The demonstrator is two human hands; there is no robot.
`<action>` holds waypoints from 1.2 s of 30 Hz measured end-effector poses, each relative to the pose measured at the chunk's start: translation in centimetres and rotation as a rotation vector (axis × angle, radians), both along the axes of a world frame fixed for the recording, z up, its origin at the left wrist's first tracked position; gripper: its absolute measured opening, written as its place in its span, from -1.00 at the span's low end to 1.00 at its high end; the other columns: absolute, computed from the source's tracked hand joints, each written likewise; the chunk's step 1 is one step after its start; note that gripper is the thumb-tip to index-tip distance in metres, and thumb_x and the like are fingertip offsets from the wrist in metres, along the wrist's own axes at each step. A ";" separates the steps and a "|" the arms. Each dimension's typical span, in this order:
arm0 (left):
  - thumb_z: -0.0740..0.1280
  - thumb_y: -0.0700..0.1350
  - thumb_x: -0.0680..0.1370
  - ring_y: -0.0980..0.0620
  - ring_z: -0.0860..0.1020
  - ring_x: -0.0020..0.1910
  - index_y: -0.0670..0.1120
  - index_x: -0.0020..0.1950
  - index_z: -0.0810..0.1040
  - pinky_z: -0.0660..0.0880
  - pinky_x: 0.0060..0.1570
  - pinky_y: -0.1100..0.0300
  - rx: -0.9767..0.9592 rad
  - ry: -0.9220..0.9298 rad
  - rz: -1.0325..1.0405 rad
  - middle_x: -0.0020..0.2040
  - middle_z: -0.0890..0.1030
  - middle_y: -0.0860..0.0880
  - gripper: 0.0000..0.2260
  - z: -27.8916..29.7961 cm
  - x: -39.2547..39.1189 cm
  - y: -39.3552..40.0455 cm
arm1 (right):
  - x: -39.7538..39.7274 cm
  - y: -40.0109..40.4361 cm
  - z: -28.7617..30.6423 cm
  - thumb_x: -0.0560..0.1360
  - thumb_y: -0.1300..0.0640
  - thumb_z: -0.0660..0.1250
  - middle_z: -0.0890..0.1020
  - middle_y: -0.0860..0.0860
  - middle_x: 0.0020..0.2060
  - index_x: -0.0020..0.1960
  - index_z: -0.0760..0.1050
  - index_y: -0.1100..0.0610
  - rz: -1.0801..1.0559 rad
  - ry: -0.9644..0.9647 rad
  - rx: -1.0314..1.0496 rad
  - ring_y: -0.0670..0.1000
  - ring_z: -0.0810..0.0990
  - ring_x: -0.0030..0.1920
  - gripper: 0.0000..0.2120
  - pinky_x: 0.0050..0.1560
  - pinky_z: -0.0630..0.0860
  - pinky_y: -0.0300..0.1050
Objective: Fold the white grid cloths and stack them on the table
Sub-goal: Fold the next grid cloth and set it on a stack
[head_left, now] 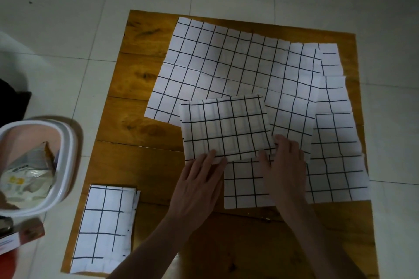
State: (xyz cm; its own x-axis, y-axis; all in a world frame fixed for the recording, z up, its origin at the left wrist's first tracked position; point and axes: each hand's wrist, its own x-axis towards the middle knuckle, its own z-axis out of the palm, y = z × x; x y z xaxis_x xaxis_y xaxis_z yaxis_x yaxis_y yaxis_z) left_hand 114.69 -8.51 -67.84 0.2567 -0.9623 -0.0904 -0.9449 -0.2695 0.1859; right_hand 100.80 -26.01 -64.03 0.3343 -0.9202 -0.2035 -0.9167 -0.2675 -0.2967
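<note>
Both hands, left (199, 179) and right (283, 161), pressed flat with open grip on the folded cloth (226, 127) mid-counter (140, 165) (atop spread cloths), whose fold might spring open if released carelessly.

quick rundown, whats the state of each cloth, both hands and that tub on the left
folded square cloth: folded, lying on the spread cloths, both hands on its near edge
large cloth: spread flat, creased
right cloth: unfolded, partly under the large cloth
folded stack: folded, at the table's near left corner
left hand: flat, pressing
right hand: flat, pressing
white tub: open, packets inside
</note>
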 end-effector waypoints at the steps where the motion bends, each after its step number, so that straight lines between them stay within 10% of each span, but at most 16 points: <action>1: 0.06 0.13 0.72 -0.16 0.35 0.55 0.02 0.67 0.25 0.22 0.51 -0.10 0.006 0.011 0.002 0.64 0.30 -0.12 -0.49 0.0 -0.1 0.1 | 0.3 0.0 0.0 0.61 -0.11 0.33 0.48 0.14 0.29 0.43 0.36 0.10 -0.023 -0.003 0.013 0.15 0.48 0.26 -0.51 0.17 0.47 0.07; 24: 0.04 0.34 0.69 -0.18 0.09 0.68 0.10 0.70 0.15 0.05 0.62 -0.14 0.101 0.132 0.067 0.71 0.07 -0.14 -0.38 0.2 -1.4 -0.1 | 2.9 2.0 1.3 0.58 0.01 0.45 0.63 -0.07 -0.13 0.25 0.49 -0.02 -0.339 -0.701 0.315 -0.24 0.59 -0.17 -0.72 -0.19 0.46 -0.42; 30: 0.05 0.33 0.69 -0.14 0.07 0.68 0.08 0.70 0.15 -0.02 0.63 -0.09 0.047 0.171 0.072 0.71 0.07 -0.11 -0.38 0.5 -1.2 0.0 | 3.2 4.0 0.7 0.67 -0.06 0.28 0.51 -0.04 0.10 0.19 0.58 0.08 0.000 -0.610 0.084 -0.16 0.54 0.06 -0.75 0.00 0.54 -0.33; 36: 0.13 0.24 0.71 -0.03 0.11 0.67 -0.07 0.70 0.11 0.23 0.60 -0.08 -0.079 0.300 0.213 0.68 0.19 -0.06 -0.35 0.5 -0.1 1.1 | 4.5 5.8 -0.1 0.72 -0.07 0.12 0.30 -0.11 0.59 0.62 0.28 -0.02 0.300 -0.517 0.049 -0.11 0.27 0.58 -0.52 0.46 0.34 -0.24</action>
